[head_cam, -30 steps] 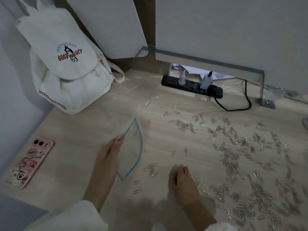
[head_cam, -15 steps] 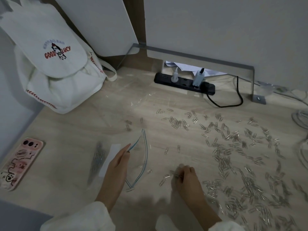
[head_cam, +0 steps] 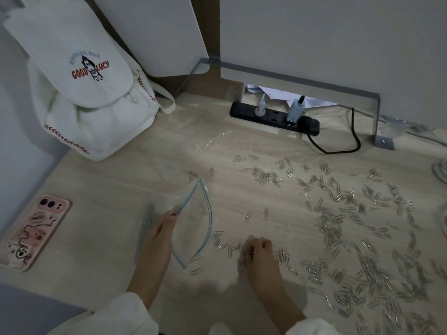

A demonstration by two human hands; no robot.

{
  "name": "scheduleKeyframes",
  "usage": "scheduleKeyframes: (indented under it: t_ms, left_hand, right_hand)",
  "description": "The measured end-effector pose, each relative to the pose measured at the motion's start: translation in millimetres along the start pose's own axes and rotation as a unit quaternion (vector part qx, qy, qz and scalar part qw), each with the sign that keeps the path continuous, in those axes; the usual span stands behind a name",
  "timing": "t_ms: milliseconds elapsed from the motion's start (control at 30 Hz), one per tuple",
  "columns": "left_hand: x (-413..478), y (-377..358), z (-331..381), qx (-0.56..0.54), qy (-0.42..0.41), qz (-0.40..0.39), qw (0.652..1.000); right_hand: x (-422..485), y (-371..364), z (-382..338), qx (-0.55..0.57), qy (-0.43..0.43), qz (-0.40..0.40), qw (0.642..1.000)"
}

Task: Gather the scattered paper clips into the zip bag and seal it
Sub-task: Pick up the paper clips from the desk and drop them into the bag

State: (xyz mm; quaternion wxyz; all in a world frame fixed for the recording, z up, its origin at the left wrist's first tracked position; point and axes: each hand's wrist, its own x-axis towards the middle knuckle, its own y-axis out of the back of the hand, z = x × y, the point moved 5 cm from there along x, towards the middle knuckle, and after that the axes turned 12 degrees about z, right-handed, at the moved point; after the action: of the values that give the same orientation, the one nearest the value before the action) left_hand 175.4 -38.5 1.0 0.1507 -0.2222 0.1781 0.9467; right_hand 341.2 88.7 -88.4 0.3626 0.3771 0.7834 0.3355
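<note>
A clear zip bag (head_cam: 193,226) with a blue zipper edge lies on the wooden desk (head_cam: 101,189), its mouth held open toward the right. My left hand (head_cam: 159,240) pinches the upper lip of the bag's mouth. Some clips show as a grey blur inside the bag near that hand. My right hand (head_cam: 256,255) rests on the desk just right of the bag's mouth, fingers curled over a small bunch of paper clips (head_cam: 227,246). Silver paper clips (head_cam: 350,226) lie scattered in great number across the right half of the desk.
A white backpack (head_cam: 84,97) leans against the wall at the back left. A pink phone (head_cam: 36,230) lies at the left edge. A black power strip (head_cam: 273,118) with plugs and a cable sits at the back. More cables lie at the far right edge.
The left hand has lifted the bag's mouth wider open. The right hand has swept several clips leftward toward the mouth. The view has shifted a little.
</note>
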Motion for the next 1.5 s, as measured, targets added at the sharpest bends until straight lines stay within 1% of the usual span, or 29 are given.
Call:
scheduleKeyframes:
  t_ms: [67,200,300,400,467,533,633,767,867,933,1033,1100,1167,1233,1333,1367,1433,1500]
  left_hand:
    - [4.1,6.2,3.4,-0.021,-0.001,-0.006,1.0]
    - [6.0,10.3,12.0,-0.058,0.002,-0.02,0.998]
    - [7.9,10.6,13.9,-0.067,-0.003,-0.028,0.997]
    - [12.2,12.1,16.3,-0.078,-0.002,-0.031,0.996]
    - [17.0,13.5,18.4,-0.083,0.004,-0.034,0.996]
    - [21.5,15.3,22.5,-0.09,0.004,-0.039,0.995]
    - [23.8,18.1,29.4,-0.099,-0.002,-0.046,0.994]
    - [22.8,20.1,29.0,-0.091,-0.007,-0.051,0.995]
    - [18.8,15.9,25.4,-0.076,-0.011,-0.065,0.995]
    - [16.9,9.8,22.4,-0.06,-0.015,-0.081,0.995]
    - [12.4,-0.1,17.0,-0.049,-0.012,-0.087,0.995]
    - [7.8,-6.1,13.9,-0.051,-0.011,-0.089,0.995]
    - [1.2,-10.3,11.0,-0.036,-0.019,-0.083,0.996]
    - [-2.6,-11.8,6.8,-0.016,-0.034,-0.075,0.997]
    - [-5.6,-13.6,-0.2,0.018,-0.061,-0.071,0.995]
    - [-6.1,-14.2,-1.9,0.023,-0.064,-0.066,0.996]
    - [-8.7,-15.6,-4.0,0.024,-0.063,-0.057,0.996]
    - [-14.1,-17.2,-6.8,0.017,-0.062,-0.05,0.997]
  right_hand:
    - [0.8,-2.9,1.6,-0.067,0.019,-0.023,0.997]
    - [2.3,1.6,-1.4,-0.074,0.018,-0.024,0.997]
    - [3.0,0.9,-0.7,-0.133,0.037,-0.039,0.99]
    - [4.7,2.0,-1.2,-0.193,0.069,-0.036,0.978]
    - [6.9,2.4,-1.3,-0.214,0.066,-0.034,0.974]
    - [9.2,4.2,-1.4,-0.21,0.05,-0.031,0.976]
    - [14.5,5.3,1.1,-0.167,0.011,-0.017,0.986]
    - [20.0,17.2,7.5,-0.043,-0.088,0.035,0.995]
    - [17.2,31.2,4.3,0.068,-0.157,0.061,0.983]
    - [14.3,42.7,-5.8,0.143,-0.173,0.074,0.972]
    - [8.7,61.5,-40.5,0.254,-0.135,0.074,0.955]
    - [1.3,69.1,-77.2,0.334,-0.082,0.038,0.938]
    - [-7.8,72.1,-110.7,0.375,-0.039,0.006,0.926]
    - [-14.2,66.4,-128.8,0.383,-0.011,-0.012,0.923]
    - [-21.6,52.3,-130.9,0.294,0.032,-0.033,0.955]
    - [-23.7,49.1,-126.7,0.275,0.039,-0.038,0.96]
    - [-28.3,45.9,-115.4,0.279,0.035,-0.043,0.959]
    - [-32.3,51.9,-100.6,0.293,0.027,-0.026,0.955]
